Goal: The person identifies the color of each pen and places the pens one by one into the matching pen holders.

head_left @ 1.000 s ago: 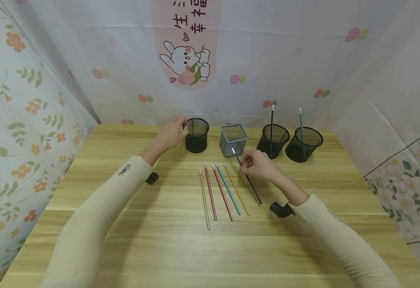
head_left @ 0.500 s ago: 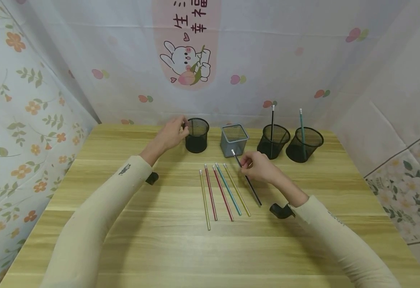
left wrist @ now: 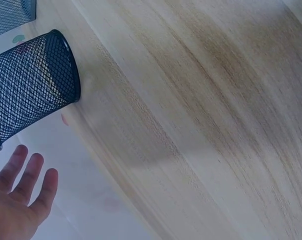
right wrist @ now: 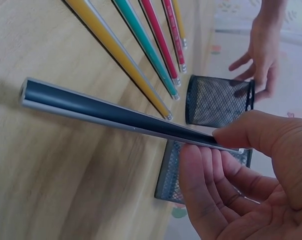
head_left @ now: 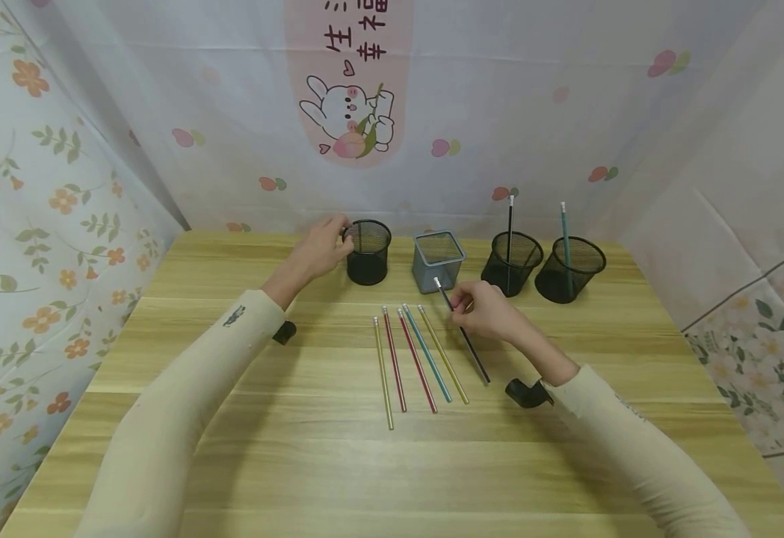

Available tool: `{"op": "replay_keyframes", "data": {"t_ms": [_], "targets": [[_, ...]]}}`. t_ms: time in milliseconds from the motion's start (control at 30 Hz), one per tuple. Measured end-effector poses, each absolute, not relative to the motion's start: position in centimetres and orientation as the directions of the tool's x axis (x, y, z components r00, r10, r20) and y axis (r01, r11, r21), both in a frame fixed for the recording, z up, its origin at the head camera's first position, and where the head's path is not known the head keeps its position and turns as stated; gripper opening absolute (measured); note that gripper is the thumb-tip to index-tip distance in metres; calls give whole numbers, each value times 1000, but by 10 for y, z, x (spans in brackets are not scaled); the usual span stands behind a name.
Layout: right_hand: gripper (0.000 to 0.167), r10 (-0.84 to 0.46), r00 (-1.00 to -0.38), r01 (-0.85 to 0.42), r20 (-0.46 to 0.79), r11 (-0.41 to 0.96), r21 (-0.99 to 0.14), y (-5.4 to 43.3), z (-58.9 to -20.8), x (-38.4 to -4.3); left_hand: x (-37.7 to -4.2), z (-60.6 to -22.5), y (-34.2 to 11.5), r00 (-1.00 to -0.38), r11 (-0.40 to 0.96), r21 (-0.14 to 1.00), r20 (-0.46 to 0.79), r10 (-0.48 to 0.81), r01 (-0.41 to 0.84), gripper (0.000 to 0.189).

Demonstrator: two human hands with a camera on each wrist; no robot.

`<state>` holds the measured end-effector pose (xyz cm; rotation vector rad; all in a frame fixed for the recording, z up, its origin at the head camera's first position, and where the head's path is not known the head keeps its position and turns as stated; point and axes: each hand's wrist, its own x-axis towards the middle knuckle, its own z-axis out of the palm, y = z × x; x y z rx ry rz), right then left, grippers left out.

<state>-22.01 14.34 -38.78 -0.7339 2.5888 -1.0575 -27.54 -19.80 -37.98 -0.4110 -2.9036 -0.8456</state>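
Observation:
My right hand (head_left: 487,311) pinches a black pencil (head_left: 475,357) between thumb and fingertips. The pencil slants, its white eraser end up by the grey square mesh pen holder (head_left: 437,263). In the right wrist view the black pencil (right wrist: 111,115) crosses in front of the other pencils. My left hand (head_left: 319,248) pinches the rim of a round black mesh pen holder (head_left: 368,265), which stands upright at the back. The left wrist view shows several fingers of my left hand (left wrist: 21,200) spread loosely beside that pen holder (left wrist: 28,85).
Gold (head_left: 383,377), red (head_left: 394,366), another red (head_left: 418,366), blue (head_left: 428,359) and yellow pencils (head_left: 444,359) lie side by side. To the right, one black pen holder (head_left: 509,280) holds a black pencil (head_left: 509,213); another (head_left: 556,288) holds a teal pencil (head_left: 564,228). A curtain hangs behind.

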Motion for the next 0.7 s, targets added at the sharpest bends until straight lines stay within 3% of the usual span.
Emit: {"op": "replay_keyframes", "data": {"t_ms": [233,467,700], "targets": [[11,-535,-845,-406,24,611,-680,156,-374,-229,-274,-380,-198,-971,808,538,118,209,239,37],[14,-499,-866,-376,41,594,-711,177,-345,-240,-276,-378,-199,-973,813,536,81,217,226,39],[17,-463,-870,-432,168,553,-712,194,-328,-248,-275,-377,-198,-976,825,527,40,215,203,41]]}}
